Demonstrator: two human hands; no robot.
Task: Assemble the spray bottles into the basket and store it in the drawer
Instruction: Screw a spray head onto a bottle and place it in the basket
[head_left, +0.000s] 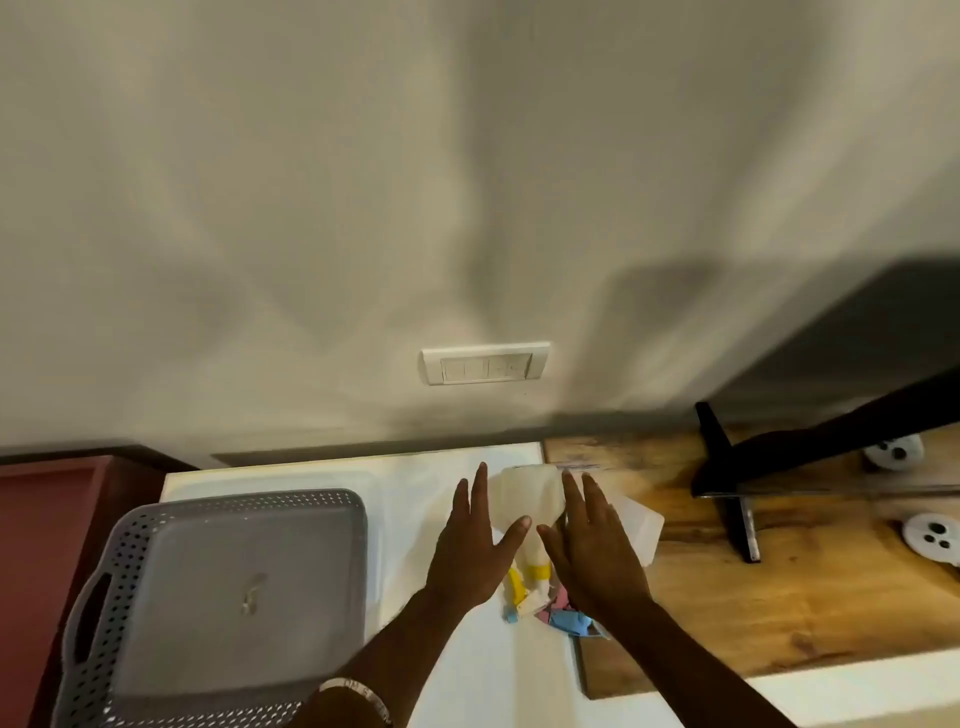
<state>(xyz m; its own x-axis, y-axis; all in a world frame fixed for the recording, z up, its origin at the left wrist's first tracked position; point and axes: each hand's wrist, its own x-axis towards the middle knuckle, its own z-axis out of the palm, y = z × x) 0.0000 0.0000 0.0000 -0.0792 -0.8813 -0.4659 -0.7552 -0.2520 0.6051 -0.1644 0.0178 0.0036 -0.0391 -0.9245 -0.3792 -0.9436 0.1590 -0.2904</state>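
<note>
Both hands, left (467, 540) and right (592, 551), lay flat with fingers straight, each grip apart, flanking a translucent spray bottle (532, 499) lying on the white tabletop (467, 675). The grey basket (223, 587) sat left of them.

We see a perforated grey plastic basket (218, 587), translucent plastic bottles (535, 499), and a grained, faintly glossy wood board (779, 582).
</note>
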